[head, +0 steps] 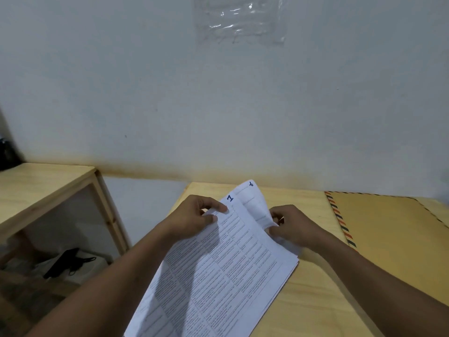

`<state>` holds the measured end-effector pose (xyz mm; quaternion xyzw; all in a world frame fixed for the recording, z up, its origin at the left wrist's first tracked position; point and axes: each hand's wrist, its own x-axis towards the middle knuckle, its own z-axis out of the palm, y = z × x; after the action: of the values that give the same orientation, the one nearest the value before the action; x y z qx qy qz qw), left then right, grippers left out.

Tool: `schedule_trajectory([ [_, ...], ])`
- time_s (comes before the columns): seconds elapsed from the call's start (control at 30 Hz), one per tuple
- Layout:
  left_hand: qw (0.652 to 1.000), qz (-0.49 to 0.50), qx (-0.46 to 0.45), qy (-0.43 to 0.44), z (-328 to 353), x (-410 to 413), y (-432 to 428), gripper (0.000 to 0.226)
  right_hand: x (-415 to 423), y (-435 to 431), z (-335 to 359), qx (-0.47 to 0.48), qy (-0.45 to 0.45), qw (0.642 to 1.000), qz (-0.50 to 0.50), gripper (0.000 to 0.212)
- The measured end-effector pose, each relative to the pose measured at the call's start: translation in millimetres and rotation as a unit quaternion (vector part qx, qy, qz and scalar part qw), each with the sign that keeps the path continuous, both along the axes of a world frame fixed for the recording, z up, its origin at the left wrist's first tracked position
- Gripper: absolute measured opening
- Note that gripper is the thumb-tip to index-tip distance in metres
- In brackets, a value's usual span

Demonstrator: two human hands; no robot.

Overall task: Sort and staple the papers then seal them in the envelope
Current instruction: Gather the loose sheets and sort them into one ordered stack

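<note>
While both hands pinch, papers (218, 276) overhang table (315, 300)

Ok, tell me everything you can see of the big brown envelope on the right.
The envelope is large, of tan kraft-looking paper, edged with short red and dark diagonal stripes along its left and far sides. It lies flat on the wooden table at the right, running out of frame, so its full shape is unseen. No flap or opening shows. Neither hand touches it; the right hand and its forearm are just to its left, with the papers.
</note>
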<state>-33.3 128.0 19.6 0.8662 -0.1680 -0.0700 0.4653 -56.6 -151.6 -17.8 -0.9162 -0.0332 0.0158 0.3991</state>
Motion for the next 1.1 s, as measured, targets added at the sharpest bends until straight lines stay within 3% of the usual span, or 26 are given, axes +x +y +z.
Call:
schedule_trajectory([
  [0.1, 0.999, -0.006, 0.011, -0.050, -1, -1, -17, 0.031, -13, -7, 15, 0.046, -0.019, 0.998, 0.031, 0.020],
  [0.2, 0.993, -0.008, 0.028, -0.113, 1, -4, -32, 0.032, -22, -15, 27, 0.092, -0.013, 0.995, 0.021, 0.012],
  [0.4, 0.976, -0.014, 0.081, -0.201, 20, -12, -55, 0.031, -33, -31, 36, 0.142, 0.021, 0.990, -0.003, 0.026],
  [1.1, 0.995, -0.025, -0.025, -0.095, 26, -8, -92, 0.032, -53, -50, 30, 0.143, -0.017, 0.989, -0.019, 0.018],
])
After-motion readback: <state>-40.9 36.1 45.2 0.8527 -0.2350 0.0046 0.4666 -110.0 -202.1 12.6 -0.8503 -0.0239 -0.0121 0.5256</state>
